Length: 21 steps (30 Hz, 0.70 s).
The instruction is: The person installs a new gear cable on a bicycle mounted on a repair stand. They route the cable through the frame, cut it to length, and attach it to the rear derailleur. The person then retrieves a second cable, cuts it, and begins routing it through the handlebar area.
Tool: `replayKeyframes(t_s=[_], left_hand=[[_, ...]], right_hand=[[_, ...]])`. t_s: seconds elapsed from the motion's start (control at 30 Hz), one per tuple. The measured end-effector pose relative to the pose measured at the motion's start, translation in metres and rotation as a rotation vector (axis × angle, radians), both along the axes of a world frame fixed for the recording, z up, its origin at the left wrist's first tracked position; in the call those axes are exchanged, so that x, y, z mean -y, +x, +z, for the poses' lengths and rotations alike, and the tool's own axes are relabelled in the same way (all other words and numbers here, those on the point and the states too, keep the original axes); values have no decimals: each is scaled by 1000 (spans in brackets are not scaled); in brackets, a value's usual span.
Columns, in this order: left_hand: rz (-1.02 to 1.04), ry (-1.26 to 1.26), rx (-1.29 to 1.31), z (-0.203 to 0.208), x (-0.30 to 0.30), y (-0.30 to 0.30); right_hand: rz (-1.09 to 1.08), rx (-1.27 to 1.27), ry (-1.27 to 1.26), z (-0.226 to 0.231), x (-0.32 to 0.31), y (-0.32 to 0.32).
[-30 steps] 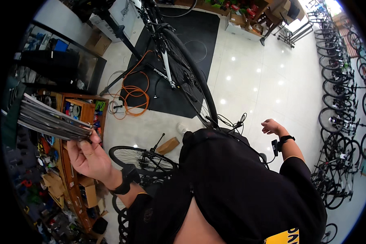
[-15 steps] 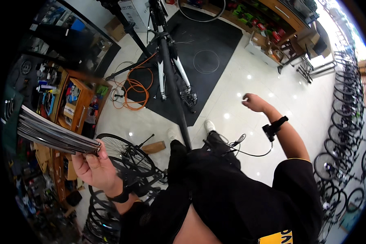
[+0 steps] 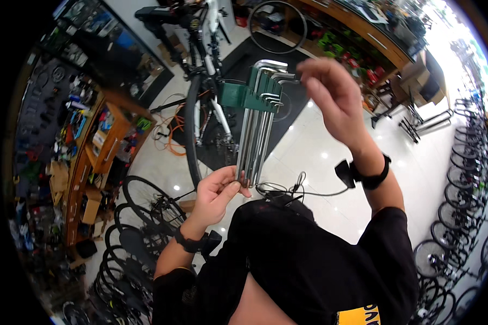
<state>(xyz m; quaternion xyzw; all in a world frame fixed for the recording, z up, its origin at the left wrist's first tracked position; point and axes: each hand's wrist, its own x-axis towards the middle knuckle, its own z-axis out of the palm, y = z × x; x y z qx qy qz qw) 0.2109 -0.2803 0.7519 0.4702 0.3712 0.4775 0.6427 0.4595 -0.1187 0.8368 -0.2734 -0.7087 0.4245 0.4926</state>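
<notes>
My left hand [image 3: 214, 199] grips the lower ends of a set of silver hex keys [image 3: 250, 143], thumb against the shafts. The set stands nearly upright before my body, its bent short arms at the top. A green plastic holder [image 3: 234, 95] keeps the keys together near their upper ends. Just right of those short arms, my right hand [image 3: 339, 105] is raised, a little blurred. Its thumb and fingers are apart, with nothing visible between them; whether a fingertip touches a key I cannot tell.
Beyond the keys, a bicycle [image 3: 210, 65] stands over a black mat [image 3: 274, 149], with an orange hose [image 3: 171, 145] beside it. Wooden drawers [image 3: 111, 142] are at left and a workbench [image 3: 377, 38] at far right. Bicycles [image 3: 454, 208] line the right side; more wheels [image 3: 129, 238] crowd the lower left.
My left hand has brought the hex key set from the far left to the middle and turned it upright. My right hand has risen and come in close to the set's top.
</notes>
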Motion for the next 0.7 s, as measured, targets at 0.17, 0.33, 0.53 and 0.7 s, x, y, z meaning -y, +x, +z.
replayKeyframes(t_s=[0.17,0.33,0.53,0.7], left_hand=[[-42,-31,33,-24,-18,52],[-106,6,-57,-29,-73,111],[-153,-54,26,-45,-153,196],[-157,-103,19,-44,-216,249]], right_hand=[[-214,407,433,7,-7,43],[-307,757,497,-8,-28,100],[-348,943,421,-36,-107,189],[-466,862,485,-37,-188,257]])
